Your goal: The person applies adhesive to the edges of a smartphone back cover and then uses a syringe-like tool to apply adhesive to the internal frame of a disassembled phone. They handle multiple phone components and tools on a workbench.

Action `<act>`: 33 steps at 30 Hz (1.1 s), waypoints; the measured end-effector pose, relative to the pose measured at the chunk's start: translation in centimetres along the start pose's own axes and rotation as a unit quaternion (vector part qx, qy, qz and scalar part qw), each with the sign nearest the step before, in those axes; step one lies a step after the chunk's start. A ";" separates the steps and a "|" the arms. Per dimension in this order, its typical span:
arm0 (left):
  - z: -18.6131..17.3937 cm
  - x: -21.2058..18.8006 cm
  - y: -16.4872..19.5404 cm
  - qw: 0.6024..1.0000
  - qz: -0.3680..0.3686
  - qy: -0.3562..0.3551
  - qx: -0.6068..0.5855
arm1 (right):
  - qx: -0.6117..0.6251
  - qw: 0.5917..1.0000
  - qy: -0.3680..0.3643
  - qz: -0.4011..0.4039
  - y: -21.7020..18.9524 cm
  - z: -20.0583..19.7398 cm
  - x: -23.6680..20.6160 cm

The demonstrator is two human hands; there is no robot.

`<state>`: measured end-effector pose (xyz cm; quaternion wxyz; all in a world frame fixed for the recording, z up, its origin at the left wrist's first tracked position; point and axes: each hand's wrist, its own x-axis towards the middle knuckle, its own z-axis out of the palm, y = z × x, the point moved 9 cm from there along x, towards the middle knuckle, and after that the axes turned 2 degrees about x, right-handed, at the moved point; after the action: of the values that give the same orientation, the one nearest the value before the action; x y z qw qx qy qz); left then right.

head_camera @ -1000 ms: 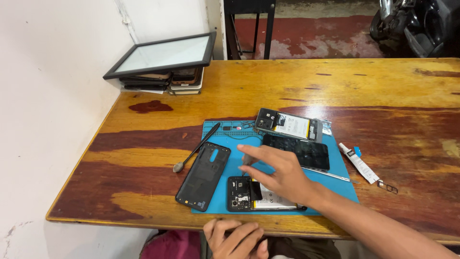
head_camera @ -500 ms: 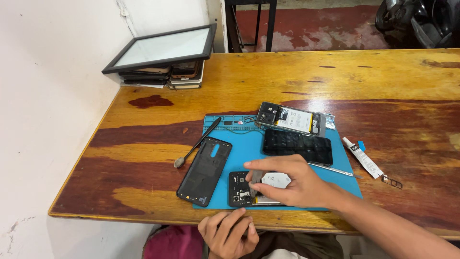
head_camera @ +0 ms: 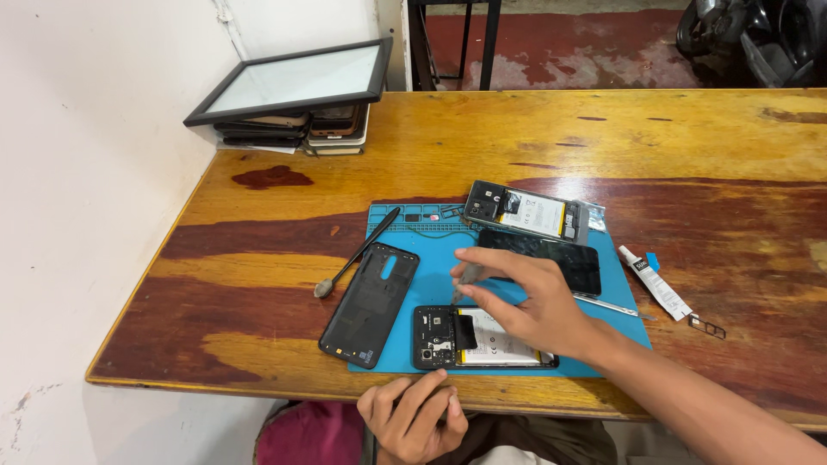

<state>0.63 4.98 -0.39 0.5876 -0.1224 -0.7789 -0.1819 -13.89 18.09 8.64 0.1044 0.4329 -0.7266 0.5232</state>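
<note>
My right hand (head_camera: 534, 301) hovers over a blue work mat (head_camera: 431, 232), thumb and forefinger pinched on a small grey piece (head_camera: 468, 275). Just under it lies an opened phone (head_camera: 469, 340) with its battery showing. A black back cover (head_camera: 370, 301) lies to the left of that phone. A black phone screen (head_camera: 551, 258) and a second opened phone (head_camera: 525, 211) lie behind my hand. My left hand (head_camera: 413, 418) rests below the table's near edge, fingers loosely curled, holding nothing.
A thin black prying tool (head_camera: 357, 254) lies across the mat's left edge. A white glue tube (head_camera: 655, 282) and a small metal tray (head_camera: 706, 325) sit right of the mat. Stacked phones under a framed glass panel (head_camera: 293, 82) stand at the back left, by the wall.
My right hand dropped from the black screen onto the near opened phone, then rose slightly with the small grey piece pinched. My left hand stayed below the table edge.
</note>
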 end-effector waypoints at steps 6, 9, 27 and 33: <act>0.0 0.0 0.0 1.000 -0.001 0.002 -0.001 | -0.019 1.000 -0.004 -0.012 0.3 0.6 0.0; -0.1 0.0 0.0 1.000 -0.001 0.005 -0.002 | -0.012 1.000 -0.004 -0.014 0.2 0.8 0.1; 3.1 7.9 -2.9 0.929 -0.280 -0.104 -0.217 | 0.016 0.994 -0.084 -0.062 -2.4 1.9 3.1; 3.2 9.1 -3.1 0.950 -0.233 -0.098 -0.186 | -0.113 0.985 -0.012 -0.127 -4.0 0.7 2.5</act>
<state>-5.89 3.35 7.13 0.4166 -0.0614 -0.7918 -0.4424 -12.26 15.91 12.54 0.2097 0.5134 -0.7211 0.4154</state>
